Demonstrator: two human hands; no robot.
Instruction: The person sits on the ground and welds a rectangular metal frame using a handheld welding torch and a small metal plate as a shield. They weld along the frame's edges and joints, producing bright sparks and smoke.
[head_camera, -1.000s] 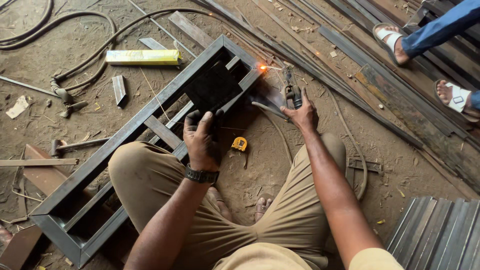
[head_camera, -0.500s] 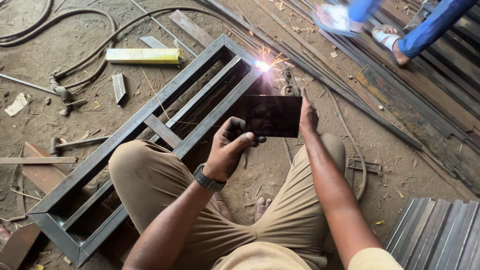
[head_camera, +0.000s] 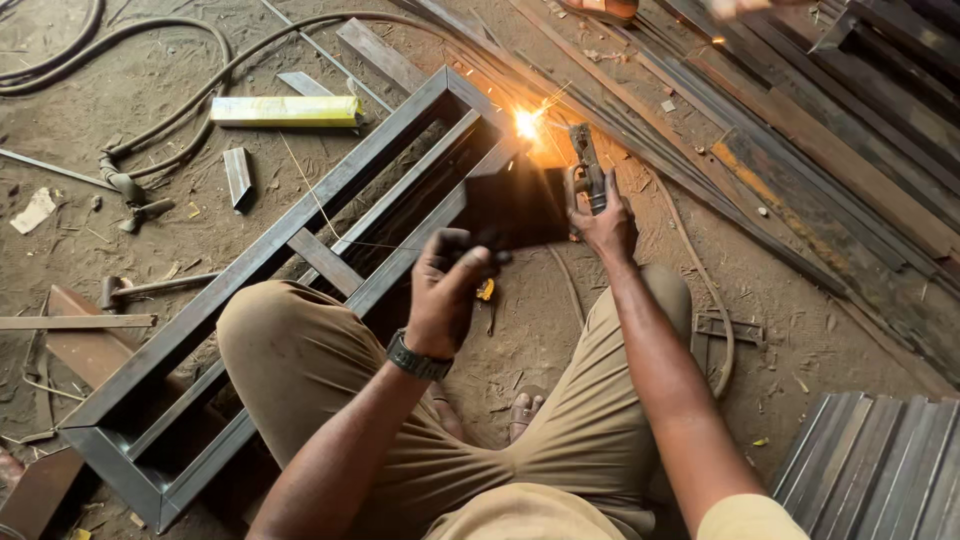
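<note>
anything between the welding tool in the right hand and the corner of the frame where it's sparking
Nothing visible. The electrode holder in the right hand reaches the glowing corner of the steel frame unobstructed. The dark shield plate in the left hand sits just beside it.

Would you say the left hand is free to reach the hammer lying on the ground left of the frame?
Probably not: the left hand holds the dark shield, and the knee blocks the hammer.

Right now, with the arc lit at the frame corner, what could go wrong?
1. Sparks fly beside the bare right hand gripping the electrode holder; burns seem likely.
2. The left hand holds only a small dark shield plate; if it drifts, eyes may be exposed.
3. The cables lie near the steel frame; hot spatter could damage them.
</note>
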